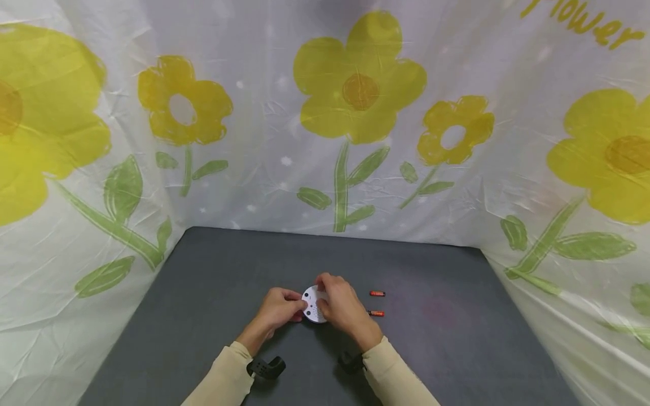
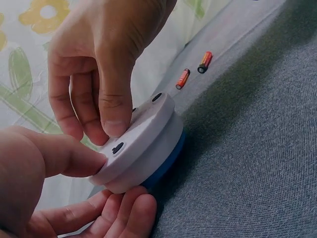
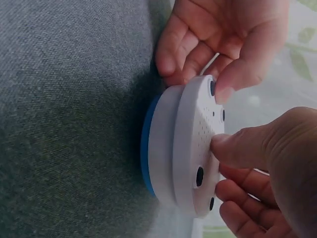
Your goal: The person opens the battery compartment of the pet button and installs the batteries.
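Note:
A round white device (image 1: 316, 314) lies with its back up, showing dark round feet and small holes. Its underside is a blue layer (image 3: 146, 148), close to the table cloth. My left hand (image 1: 276, 310) pinches the device's left edge, thumb on top and fingers beneath. The right hand (image 1: 344, 304) is over the device's right part. In the right wrist view the right thumb (image 3: 242, 146) presses on the white back, while the other fingers curl at the far edge, partly hidden behind it.
Two red-orange batteries, one farther back (image 1: 377, 293) and one nearer (image 1: 377, 313), lie right of the right hand. Dark grey cloth covers the table (image 1: 437, 349). A white curtain (image 1: 264, 169) with yellow flowers hangs behind and at both sides.

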`<action>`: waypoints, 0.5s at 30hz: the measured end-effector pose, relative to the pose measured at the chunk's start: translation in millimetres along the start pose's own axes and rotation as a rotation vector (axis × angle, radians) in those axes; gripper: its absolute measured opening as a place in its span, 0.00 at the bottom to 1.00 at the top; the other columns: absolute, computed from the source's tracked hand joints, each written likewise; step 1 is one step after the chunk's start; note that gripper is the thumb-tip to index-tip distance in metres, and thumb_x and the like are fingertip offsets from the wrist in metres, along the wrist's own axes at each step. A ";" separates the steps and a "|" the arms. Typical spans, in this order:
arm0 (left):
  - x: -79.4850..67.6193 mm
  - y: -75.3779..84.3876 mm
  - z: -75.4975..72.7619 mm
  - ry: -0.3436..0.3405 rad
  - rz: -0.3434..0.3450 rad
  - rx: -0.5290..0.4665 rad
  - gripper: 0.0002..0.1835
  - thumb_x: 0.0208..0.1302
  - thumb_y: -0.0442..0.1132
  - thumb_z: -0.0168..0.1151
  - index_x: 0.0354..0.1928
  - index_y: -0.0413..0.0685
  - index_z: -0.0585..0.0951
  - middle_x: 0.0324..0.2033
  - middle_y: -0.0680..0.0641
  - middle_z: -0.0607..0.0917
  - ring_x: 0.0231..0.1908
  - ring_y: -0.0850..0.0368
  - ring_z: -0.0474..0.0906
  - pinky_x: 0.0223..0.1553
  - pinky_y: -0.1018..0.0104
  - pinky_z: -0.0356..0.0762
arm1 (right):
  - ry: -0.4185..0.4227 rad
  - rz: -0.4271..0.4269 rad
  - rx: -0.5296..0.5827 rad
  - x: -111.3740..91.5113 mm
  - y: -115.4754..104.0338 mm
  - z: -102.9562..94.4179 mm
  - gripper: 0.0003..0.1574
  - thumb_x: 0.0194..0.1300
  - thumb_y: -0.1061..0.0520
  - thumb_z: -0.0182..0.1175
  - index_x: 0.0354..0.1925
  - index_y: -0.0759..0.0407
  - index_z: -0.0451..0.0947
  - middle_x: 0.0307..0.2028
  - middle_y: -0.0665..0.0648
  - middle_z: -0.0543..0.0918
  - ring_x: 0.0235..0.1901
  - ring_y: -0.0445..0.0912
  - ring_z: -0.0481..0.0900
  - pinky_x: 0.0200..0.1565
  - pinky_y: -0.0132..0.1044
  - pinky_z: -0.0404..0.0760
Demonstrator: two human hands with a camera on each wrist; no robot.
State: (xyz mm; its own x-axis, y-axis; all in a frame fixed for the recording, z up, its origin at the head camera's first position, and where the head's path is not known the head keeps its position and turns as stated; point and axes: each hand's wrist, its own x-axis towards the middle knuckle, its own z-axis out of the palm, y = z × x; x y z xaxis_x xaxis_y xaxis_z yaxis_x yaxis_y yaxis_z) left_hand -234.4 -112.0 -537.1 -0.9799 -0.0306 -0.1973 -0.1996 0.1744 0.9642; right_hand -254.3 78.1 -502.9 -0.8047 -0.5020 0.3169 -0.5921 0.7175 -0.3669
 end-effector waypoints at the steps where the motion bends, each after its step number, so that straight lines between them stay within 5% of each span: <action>1: 0.0 0.1 -0.2 -0.001 0.000 0.001 0.12 0.64 0.31 0.72 0.46 0.29 0.88 0.34 0.42 0.91 0.28 0.58 0.87 0.32 0.64 0.90 | -0.004 -0.003 -0.002 0.7 -0.1 -0.1 0.20 0.64 0.66 0.74 0.53 0.61 0.82 0.44 0.57 0.89 0.44 0.51 0.85 0.47 0.48 0.88; 15: 0.1 1.1 -0.9 -0.004 -0.024 0.017 0.11 0.64 0.31 0.70 0.46 0.30 0.89 0.35 0.42 0.91 0.27 0.58 0.86 0.32 0.66 0.89 | -0.049 -0.007 0.011 7.2 -0.5 -0.5 0.22 0.63 0.67 0.74 0.55 0.62 0.82 0.44 0.59 0.87 0.45 0.53 0.83 0.49 0.50 0.85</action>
State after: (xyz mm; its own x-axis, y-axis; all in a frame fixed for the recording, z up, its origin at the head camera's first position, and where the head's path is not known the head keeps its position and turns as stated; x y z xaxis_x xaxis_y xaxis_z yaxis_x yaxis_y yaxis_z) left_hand -234.7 -112.7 -536.0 -0.9748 -0.0308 -0.2211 -0.2228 0.1901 0.9561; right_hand -259.8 74.3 -499.9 -0.8018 -0.5301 0.2760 -0.5976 0.7089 -0.3746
